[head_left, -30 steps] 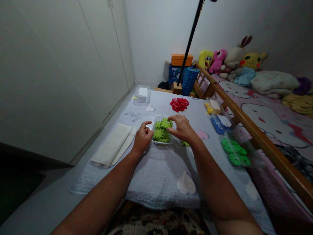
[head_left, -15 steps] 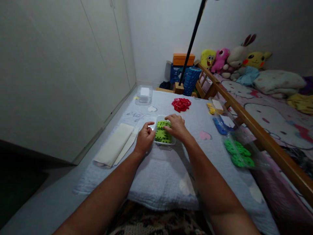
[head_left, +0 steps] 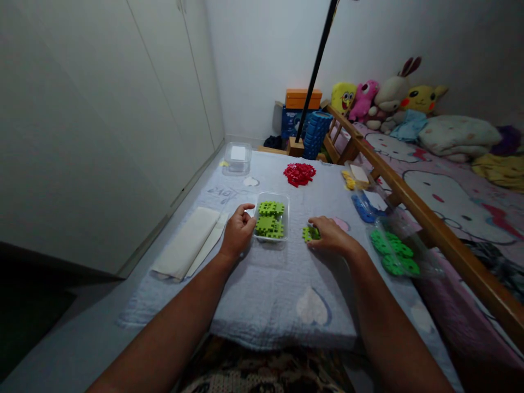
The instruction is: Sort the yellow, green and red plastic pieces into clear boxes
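- The quilt-covered worktop [head_left: 278,284] runs away from the person, with a bed [head_left: 450,180] along its right side.
- The left hand [head_left: 237,232] is curled loosely, thumb and forefinger almost meeting against the left wall of the clear tray [head_left: 287,218]. From here I can't tell whether it grips the rim or only rests there.
- The right hand [head_left: 333,239] lies palm down to the right of the tray and apart from it. Its fingers are bent onto the loose green pieces [head_left: 308,233]. I can't tell if that is a true grip.
- The tray sits between the two hands, its long side pointing away from the person, with a stack of light green pieces [head_left: 268,224] inside.
- The loose pieces lie just beside the tray's near right corner, on the quilt. They sit at the right hand's fingertips, so that hand is far nearer them than the left.
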`<state>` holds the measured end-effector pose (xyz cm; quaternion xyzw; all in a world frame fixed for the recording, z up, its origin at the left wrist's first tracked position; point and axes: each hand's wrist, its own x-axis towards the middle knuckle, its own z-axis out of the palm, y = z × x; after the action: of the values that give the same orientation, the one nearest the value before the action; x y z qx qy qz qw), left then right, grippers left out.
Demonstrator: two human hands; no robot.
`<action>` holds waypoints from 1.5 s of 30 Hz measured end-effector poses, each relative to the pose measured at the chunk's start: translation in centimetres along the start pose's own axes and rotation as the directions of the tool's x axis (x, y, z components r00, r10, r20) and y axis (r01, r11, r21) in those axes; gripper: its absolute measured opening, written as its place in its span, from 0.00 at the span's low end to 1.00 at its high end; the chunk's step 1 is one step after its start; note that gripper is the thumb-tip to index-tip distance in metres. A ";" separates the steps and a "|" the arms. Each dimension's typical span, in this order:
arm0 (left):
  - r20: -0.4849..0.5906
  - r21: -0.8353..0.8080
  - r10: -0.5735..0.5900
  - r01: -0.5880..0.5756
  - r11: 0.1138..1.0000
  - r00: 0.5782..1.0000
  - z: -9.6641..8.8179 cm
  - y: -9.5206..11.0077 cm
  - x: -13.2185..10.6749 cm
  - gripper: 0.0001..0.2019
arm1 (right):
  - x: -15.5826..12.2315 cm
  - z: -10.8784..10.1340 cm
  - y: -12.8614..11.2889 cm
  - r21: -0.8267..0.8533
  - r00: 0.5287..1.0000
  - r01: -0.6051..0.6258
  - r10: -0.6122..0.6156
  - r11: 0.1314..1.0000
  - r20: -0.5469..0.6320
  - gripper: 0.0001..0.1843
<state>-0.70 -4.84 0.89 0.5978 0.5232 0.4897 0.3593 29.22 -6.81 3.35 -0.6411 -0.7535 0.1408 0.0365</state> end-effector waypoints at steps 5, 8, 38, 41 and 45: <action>-0.003 0.015 -0.021 0.021 1.000 1.000 0.0 -0.1 0.1 0.19 | -0.5 0.7 0.3 0.012 0.999 0.004 -0.004 1.000 -0.034 0.23; -0.006 0.018 -0.032 0.032 0.999 0.999 0.0 -0.1 0.2 0.21 | -0.3 0.7 0.4 0.035 0.999 0.007 -0.005 0.999 -0.053 0.22; 0.074 -0.043 -0.010 0.014 0.999 0.997 1.1 0.4 0.1 0.18 | 2.0 -0.1 -7.1 0.097 0.929 0.260 -0.221 0.961 -0.296 0.28; 0.054 -0.028 -0.012 0.013 1.000 0.998 0.9 0.2 0.2 0.18 | 2.1 0.1 -6.6 0.125 0.903 0.292 -0.230 0.948 -0.363 0.27; -0.018 0.050 0.006 -0.005 0.999 1.000 0.0 0.2 0.4 0.18 | 2.3 0.4 -5.5 0.184 0.845 0.330 -0.203 0.926 -0.495 0.20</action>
<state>-0.67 -4.47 1.16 0.6033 0.5369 0.4830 0.3382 23.48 -5.35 4.06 -0.5333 -0.7793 0.0739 0.3206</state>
